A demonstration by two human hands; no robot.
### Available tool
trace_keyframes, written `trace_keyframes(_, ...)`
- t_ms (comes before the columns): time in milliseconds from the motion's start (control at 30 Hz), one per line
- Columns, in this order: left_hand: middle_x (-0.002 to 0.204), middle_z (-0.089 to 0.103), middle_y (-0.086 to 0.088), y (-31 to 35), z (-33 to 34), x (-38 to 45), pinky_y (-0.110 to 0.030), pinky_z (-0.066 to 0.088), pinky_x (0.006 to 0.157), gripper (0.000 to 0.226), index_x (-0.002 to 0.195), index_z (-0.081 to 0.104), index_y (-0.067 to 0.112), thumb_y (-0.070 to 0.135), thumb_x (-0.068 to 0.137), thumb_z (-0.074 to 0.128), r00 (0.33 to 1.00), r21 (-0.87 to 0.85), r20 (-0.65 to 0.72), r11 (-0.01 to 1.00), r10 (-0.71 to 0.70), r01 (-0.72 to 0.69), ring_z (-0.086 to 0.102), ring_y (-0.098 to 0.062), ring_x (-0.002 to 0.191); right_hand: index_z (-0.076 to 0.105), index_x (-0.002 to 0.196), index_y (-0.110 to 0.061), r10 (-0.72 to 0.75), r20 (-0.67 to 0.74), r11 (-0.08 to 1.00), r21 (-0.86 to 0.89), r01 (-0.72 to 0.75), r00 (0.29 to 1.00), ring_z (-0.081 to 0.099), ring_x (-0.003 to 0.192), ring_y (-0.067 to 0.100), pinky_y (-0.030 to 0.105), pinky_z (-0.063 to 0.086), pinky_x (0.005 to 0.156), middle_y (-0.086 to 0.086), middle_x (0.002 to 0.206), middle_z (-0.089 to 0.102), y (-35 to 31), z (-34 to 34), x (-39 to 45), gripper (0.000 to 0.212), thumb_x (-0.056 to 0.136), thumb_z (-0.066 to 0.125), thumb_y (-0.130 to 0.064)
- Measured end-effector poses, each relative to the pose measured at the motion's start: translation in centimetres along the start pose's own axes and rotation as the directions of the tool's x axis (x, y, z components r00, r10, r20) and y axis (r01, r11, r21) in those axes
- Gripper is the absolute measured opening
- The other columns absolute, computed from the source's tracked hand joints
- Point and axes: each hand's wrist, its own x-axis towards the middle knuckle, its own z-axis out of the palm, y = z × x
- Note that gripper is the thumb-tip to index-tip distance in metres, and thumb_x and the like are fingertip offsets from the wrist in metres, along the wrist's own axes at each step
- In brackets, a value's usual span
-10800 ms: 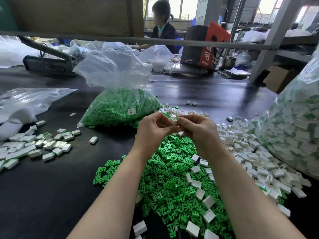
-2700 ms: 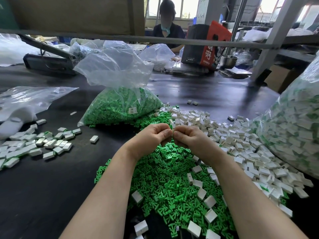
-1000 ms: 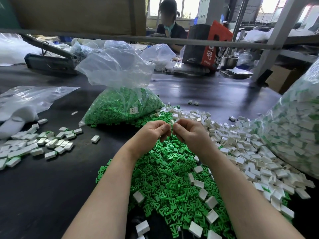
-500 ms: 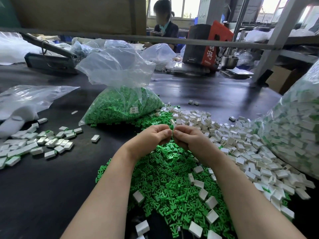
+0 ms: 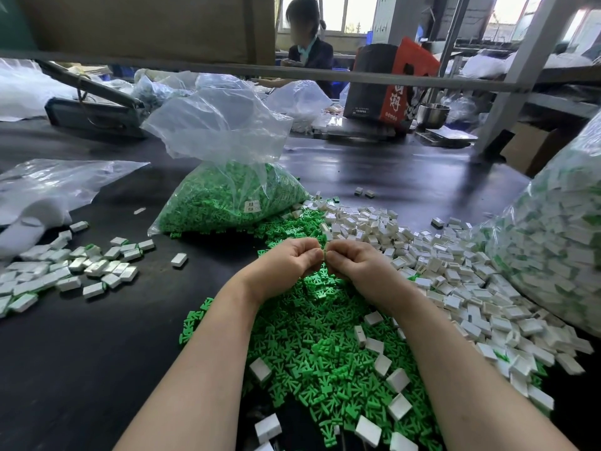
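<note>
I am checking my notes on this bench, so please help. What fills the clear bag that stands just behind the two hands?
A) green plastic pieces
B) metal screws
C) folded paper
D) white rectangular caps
A: through the clear bag only green plastic pieces show, the same colour as the small green piece that the left hand and right hand pinch between them.

Pinched part (image 5: 324, 253) between L hand (image 5: 286, 263) & R hand (image 5: 356, 266): mostly hidden, poss. green. White-parts bag (image 5: 553, 242) cut off at rt edge. Label (image 5: 252, 205) on green-parts bag (image 5: 214, 196): illegible.
</note>
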Motion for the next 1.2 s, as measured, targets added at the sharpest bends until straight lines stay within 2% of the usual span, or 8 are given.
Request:
trace_keyframes(167, 0.07, 0.042, 0.002, -0.1, 0.1, 0.1, -0.014, 0.041, 0.067, 0.018, 0.085, 0.052, 0.006, 0.009, 0.102, 0.045, 1.0, 0.033, -0.03, 0.999, 0.01, -0.009, 0.041, -0.004, 0.066, 0.058, 0.079, -0.01, 0.011, -0.017, 1.0, 0.012, -0.011, 1.0, 0.039, 0.058, 0.005, 0.017, 0.033, 0.056, -0.014, 0.059, 0.047, 0.3, 0.1, 0.1, 0.023, 0.1, 0.052, -0.012)
trace_keyframes(267, 0.066, 0.043, 0.004, 0.1, 0.5, 0.0, -0.012, 0.035, 0.058, 0.023, 0.08, 0.051, 0.009, 0.012, 0.103, 0.045, 0.996, 0.075, -0.081, 0.997, 0.036, -0.03, 0.038, -0.002, 0.057, 0.059, 0.083, -0.002, 0.03, -0.052, 0.992, 0.121, -0.024, 0.998, 0.041, 0.066, 0.016, 0.026, 0.034, 0.062, -0.001, 0.067, 0.048, 0.5, 0.1, 0.2, 0.021, 0.101, 0.049, -0.008)
trace_keyframes(433, 0.066, 0.041, 0.0, 0.4, 1.2, 0.1, -0.016, 0.033, 0.057, 0.023, 0.081, 0.052, 0.007, 0.011, 0.102, 0.045, 0.988, 0.026, -0.143, 0.998, 0.064, -0.061, 0.038, -0.007, 0.059, 0.057, 0.08, -0.007, 0.025, -0.096, 0.977, 0.213, -0.004, 0.995, 0.042, 0.057, 0.003, 0.015, 0.036, 0.055, -0.004, 0.064, 0.047, 0.3, 0.3, 0.2, 0.023, 0.1, 0.047, -0.004)
trace_keyframes(533, 0.066, 0.042, 0.0, 0.4, 1.2, 0.1, -0.018, 0.033, 0.058, 0.023, 0.084, 0.055, 0.0, 0.012, 0.102, 0.046, 0.987, 0.022, -0.147, 0.998, 0.058, -0.055, 0.038, -0.008, 0.06, 0.056, 0.083, 0.004, 0.01, -0.106, 0.983, 0.186, 0.01, 0.994, 0.042, 0.058, 0.004, 0.014, 0.037, 0.057, -0.001, 0.066, 0.046, 0.4, 0.3, 0.2, 0.02, 0.1, 0.048, -0.003)
trace_keyframes(633, 0.065, 0.043, 0.0, 0.3, 1.1, 0.0, -0.019, 0.033, 0.058, 0.024, 0.082, 0.055, 0.003, 0.013, 0.102, 0.046, 0.988, 0.034, -0.147, 0.999, 0.044, -0.04, 0.038, -0.01, 0.06, 0.054, 0.084, 0.009, -0.01, -0.103, 0.991, 0.131, 0.023, 0.995, 0.042, 0.063, 0.008, 0.016, 0.037, 0.059, 0.004, 0.069, 0.045, 0.4, 0.3, 0.2, 0.021, 0.1, 0.048, -0.004)
trace_keyframes(867, 0.067, 0.042, -0.004, 0.4, 1.1, 0.1, -0.017, 0.034, 0.058, 0.023, 0.082, 0.054, 0.005, 0.011, 0.102, 0.046, 0.987, 0.025, -0.155, 0.999, 0.028, -0.024, 0.038, -0.011, 0.062, 0.056, 0.084, 0.003, -0.025, -0.115, 0.998, 0.047, 0.03, 0.993, 0.042, 0.066, 0.009, 0.02, 0.038, 0.062, 0.003, 0.07, 0.045, 0.5, 0.3, 0.3, 0.019, 0.1, 0.05, -0.006)
trace_keyframes(1033, 0.068, 0.043, -0.005, 0.5, 1.0, 0.0, -0.021, 0.032, 0.057, 0.024, 0.079, 0.053, 0.007, 0.012, 0.102, 0.047, 0.989, 0.071, -0.148, 0.997, 0.026, -0.016, 0.037, -0.013, 0.063, 0.057, 0.087, 0.003, -0.017, -0.103, 1.0, 0.008, 0.018, 0.995, 0.043, 0.069, 0.012, 0.028, 0.039, 0.067, 0.006, 0.073, 0.047, 0.7, 0.3, 0.3, 0.018, 0.1, 0.051, -0.008)
trace_keyframes(1200, 0.066, 0.043, -0.004, 0.5, 1.0, -0.1, -0.019, 0.031, 0.055, 0.024, 0.08, 0.054, 0.004, 0.013, 0.102, 0.047, 0.988, 0.097, -0.15, 0.995, 0.044, -0.029, 0.037, -0.012, 0.06, 0.059, 0.086, -0.001, -0.006, -0.105, 1.0, 0.016, 0.007, 0.995, 0.045, 0.068, 0.008, 0.023, 0.041, 0.067, 0.0, 0.071, 0.048, 0.7, 0.2, 0.2, 0.018, 0.1, 0.05, -0.008)
